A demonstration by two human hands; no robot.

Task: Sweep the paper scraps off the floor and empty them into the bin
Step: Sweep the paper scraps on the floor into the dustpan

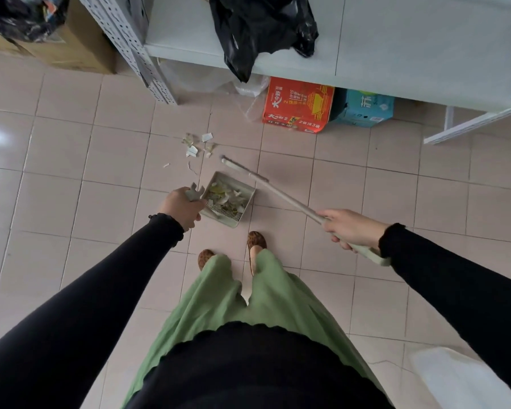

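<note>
Glossy tiled floor (pixel 106 160), matt plastic dustpan (pixel 242 214), crumpled paper scraps (pixel 195 146).

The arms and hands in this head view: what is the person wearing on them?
Both arms are covered by long, close-fitting black sleeves with ruffled, scalloped cuffs at the wrists. The left hand and right hand are bare, with no gloves. No rings or watch are visible.

A: Where does the single view sit?
B: On the person's head, facing forward and steeply down, so the tiled floor (pixel 106 149) fills most of it.
A: How near?
B: At standing height: both sleeves reach out from the bottom corners, and the shelf (pixel 396 48) runs along the top edge.
</note>
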